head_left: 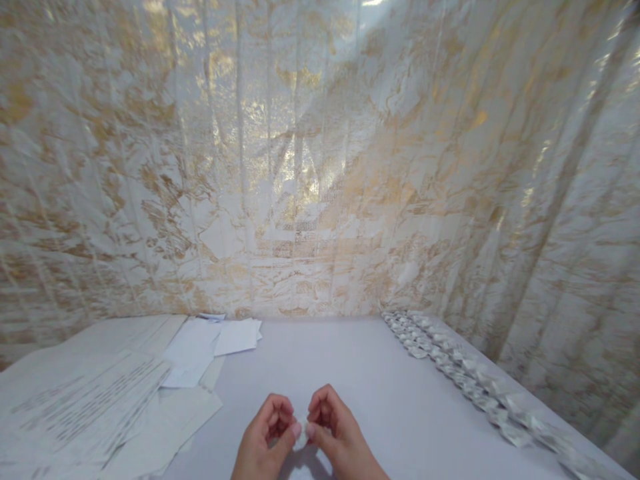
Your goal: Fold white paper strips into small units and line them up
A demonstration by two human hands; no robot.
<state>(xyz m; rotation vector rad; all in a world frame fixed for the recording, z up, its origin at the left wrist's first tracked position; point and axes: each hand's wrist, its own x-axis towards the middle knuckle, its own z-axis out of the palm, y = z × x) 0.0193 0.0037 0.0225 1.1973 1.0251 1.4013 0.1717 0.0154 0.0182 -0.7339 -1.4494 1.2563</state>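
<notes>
My left hand (265, 437) and my right hand (333, 430) are close together at the bottom middle, just above a white table (340, 360). Both have their fingers curled in, thumbs nearly touching. Between the fingertips a small white piece of paper (300, 427) shows faintly, pinched from both sides. Most of it is hidden by my fingers.
Loose white paper sheets (195, 350) and printed pages (75, 407) lie on the left of the table. A long row of several small folded paper pieces (465, 373) runs along the right edge. A white and gold wrinkled curtain (320, 167) hangs behind and to the right.
</notes>
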